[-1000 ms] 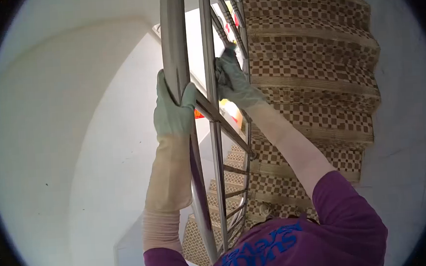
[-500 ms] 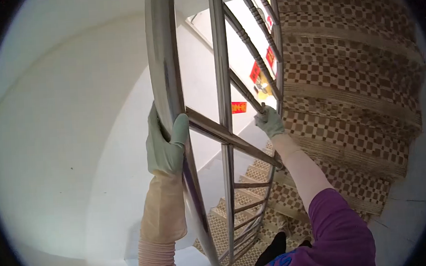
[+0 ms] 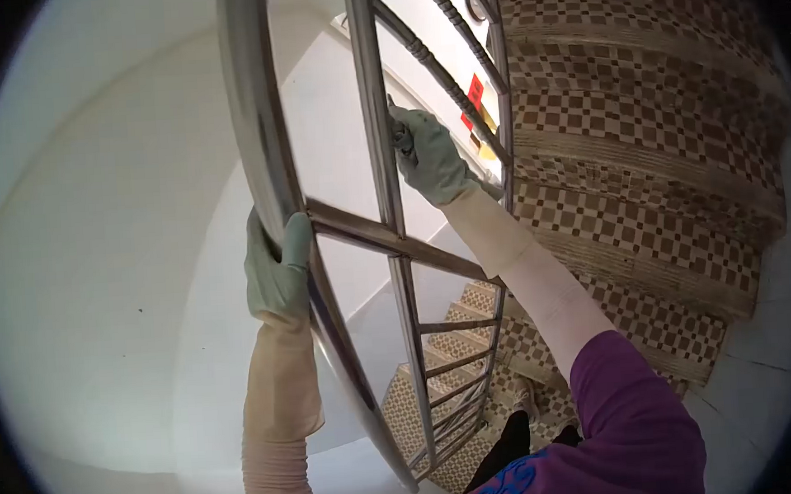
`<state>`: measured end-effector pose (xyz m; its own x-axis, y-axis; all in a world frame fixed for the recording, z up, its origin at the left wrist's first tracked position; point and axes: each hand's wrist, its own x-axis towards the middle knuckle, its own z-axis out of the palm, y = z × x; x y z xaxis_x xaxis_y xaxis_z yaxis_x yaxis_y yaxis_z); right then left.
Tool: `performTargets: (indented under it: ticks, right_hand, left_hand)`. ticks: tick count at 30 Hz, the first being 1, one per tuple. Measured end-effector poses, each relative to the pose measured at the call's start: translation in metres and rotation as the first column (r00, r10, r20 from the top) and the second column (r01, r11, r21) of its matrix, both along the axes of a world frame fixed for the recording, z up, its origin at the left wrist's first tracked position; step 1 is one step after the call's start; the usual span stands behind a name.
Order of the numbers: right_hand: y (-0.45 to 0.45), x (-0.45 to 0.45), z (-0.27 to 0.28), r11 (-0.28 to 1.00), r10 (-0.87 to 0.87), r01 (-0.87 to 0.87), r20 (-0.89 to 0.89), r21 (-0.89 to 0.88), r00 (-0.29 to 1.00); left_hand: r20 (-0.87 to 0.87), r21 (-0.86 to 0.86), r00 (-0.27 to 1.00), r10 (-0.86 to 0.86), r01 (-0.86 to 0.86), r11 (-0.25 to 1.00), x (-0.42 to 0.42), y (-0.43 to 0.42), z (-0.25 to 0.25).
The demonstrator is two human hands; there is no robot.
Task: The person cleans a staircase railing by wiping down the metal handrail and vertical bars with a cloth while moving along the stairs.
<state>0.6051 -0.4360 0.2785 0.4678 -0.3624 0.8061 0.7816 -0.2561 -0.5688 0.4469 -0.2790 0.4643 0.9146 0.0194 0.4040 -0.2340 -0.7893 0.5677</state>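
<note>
My left hand (image 3: 277,263), in a pale green rubber glove, is closed around the thick metal handrail (image 3: 260,101), thumb on its right side. My right hand (image 3: 433,154), gloved the same way, is closed around a slanted metal baluster, mostly hidden behind the hand. Something small and dark (image 3: 401,138) shows at its fingers; I cannot tell whether it is a cloth or part of the railing. Just left of the right hand rises a metal post (image 3: 373,112). Below it a crossbar (image 3: 358,228) joins the handrail side to the stair side.
Brown checkered stairs (image 3: 634,142) curve down along the right. A lower flight (image 3: 460,334) shows through the railing. White wall (image 3: 98,265) fills the left. Red paper (image 3: 474,97) hangs beyond the balusters. My shoe (image 3: 524,398) is on the steps below.
My right hand has moved up and left along the slanted baluster. My left hand keeps its hold on the handrail. The view has shifted slightly, moving the railing left in the picture.
</note>
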Motion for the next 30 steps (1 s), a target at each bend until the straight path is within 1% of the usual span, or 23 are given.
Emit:
performTargets:
  ticks: [1, 2, 3, 4, 5, 6, 7, 9, 10, 12, 13, 14, 15, 16, 18, 20, 21, 23, 25, 26, 27, 29, 30]
  right_hand:
    - [-0.003, 0.004, -0.003, 0.997, 0.07, -0.073, 0.078, 0.033, 0.995]
    - [-0.011, -0.007, -0.005, 0.999, -0.03, 0.029, -0.023, -0.032, 0.999]
    - [-0.016, -0.015, -0.017, 0.999, -0.033, 0.032, -0.026, -0.023, 0.999]
    - [-0.023, -0.022, -0.027, 0.967, 0.25, -0.244, -0.394, 0.065, 0.884]
    - [-0.03, -0.028, -0.04, 0.858, 0.488, -0.453, -0.663, 0.244, 0.568]
    - [-0.026, -0.029, -0.075, 0.949, 0.264, -0.31, -0.699, 0.062, 0.665]
    - [-0.016, -0.023, -0.122, 0.981, 0.022, -0.147, -0.687, -0.125, 0.726]
    - [0.0, -0.022, -0.196, 0.968, -0.247, 0.18, -0.534, -0.175, 0.809]
    - [-0.002, -0.025, -0.203, 0.967, -0.252, 0.189, -0.525, -0.172, 0.813]
    - [-0.005, -0.024, -0.208, 0.955, -0.259, 0.083, -0.66, -0.286, 0.705]
    - [-0.005, -0.023, -0.212, 0.951, -0.27, 0.095, -0.643, -0.294, 0.717]
    - [0.0, -0.017, -0.224, 0.953, -0.257, 0.055, -0.7, -0.298, 0.666]
    - [-0.003, -0.016, -0.216, 0.954, -0.247, 0.018, -0.75, -0.3, 0.614]
    - [-0.01, -0.015, -0.209, 0.949, -0.263, 0.033, -0.73, -0.313, 0.631]
    - [-0.026, -0.025, -0.173, 0.956, -0.043, -0.268, -0.961, -0.118, 0.272]
    - [-0.017, -0.025, -0.181, 0.987, -0.111, -0.084, -0.952, -0.14, 0.286]
    - [-0.021, -0.027, -0.172, 0.984, -0.131, -0.074, -0.943, -0.161, 0.305]
    - [-0.028, -0.031, -0.154, 0.999, 0.027, 0.03, -0.942, 0.04, 0.334]
    - [-0.03, -0.021, -0.164, 0.987, 0.037, 0.1, -0.785, 0.126, 0.618]
    - [-0.038, 0.0, -0.18, 0.959, 0.253, -0.081, -0.693, 0.271, 0.676]
    - [-0.038, -0.013, -0.155, 0.947, 0.193, -0.034, -0.48, 0.321, 0.856]
    - [-0.053, -0.043, -0.096, 0.697, 0.625, -0.324, -0.321, 0.639, 0.712]
    - [-0.057, -0.069, -0.054, 0.691, 0.61, -0.244, -0.366, 0.681, 0.703]
  left_hand:
    - [0.0, -0.002, 1.0, -0.008, 0.008, 1.0, 0.002, 0.0, -0.001]
    - [0.01, -0.023, 1.0, -0.028, 0.029, 0.999, 0.002, 0.001, -0.002]
    - [0.021, -0.038, 0.999, -0.048, 0.048, 0.998, 0.002, 0.002, -0.002]
    - [-0.001, -0.05, 0.999, -0.048, 0.048, 0.998, 0.001, 0.001, -0.001]
    - [0.002, -0.044, 0.999, -0.05, 0.05, 0.998, 0.002, 0.002, -0.001]
    - [0.002, -0.048, 0.999, -0.048, 0.048, 0.998, 0.002, 0.003, -0.001]
    - [0.004, -0.054, 0.999, -0.047, 0.047, 0.997, 0.001, 0.003, -0.002]
    - [-0.009, -0.05, 0.998, -0.057, 0.057, 0.997, 0.001, 0.004, -0.002]
    - [-0.017, -0.049, 0.997, -0.07, 0.069, 0.996, 0.002, 0.005, -0.001]
    - [0.004, -0.034, 0.997, -0.073, 0.073, 0.997, 0.004, 0.008, -0.002]
    - [0.008, -0.028, 0.998, -0.066, 0.066, 0.997, 0.004, 0.009, -0.004]
    - [-0.014, -0.031, 1.0, -0.013, 0.012, 0.999, 0.004, 0.007, -0.003]
    - [0.012, -0.046, 1.0, -0.02, 0.021, 0.999, 0.002, 0.004, -0.003]
    - [0.02, -0.041, 1.0, -0.008, 0.008, 0.999, 0.0, 0.0, -0.003]
    - [0.003, -0.029, 1.0, 0.028, -0.028, 0.999, -0.003, -0.003, 0.0]
    - [0.039, -0.003, 0.999, 0.015, -0.015, 1.0, 0.004, 0.006, -0.007]
    - [0.044, 0.037, 0.999, 0.013, -0.015, 0.999, 0.004, 0.004, -0.004]
    - [0.018, 0.03, 0.999, 0.04, -0.041, 0.999, -0.003, 0.0, 0.003]
    - [0.018, 0.073, 0.998, 0.053, -0.054, 0.996, -0.003, 0.0, 0.003]
    - [0.037, 0.078, 0.999, 0.027, -0.03, 0.996, 0.002, 0.005, -0.002]
    - [0.048, 0.092, 0.999, 0.022, -0.026, 0.995, 0.008, 0.01, -0.006]
    - [0.048, 0.101, 0.999, 0.003, -0.008, 0.995, 0.01, 0.012, -0.008]
    - [0.055, 0.079, 0.998, -0.021, 0.017, 0.997, 0.011, 0.012, -0.007]
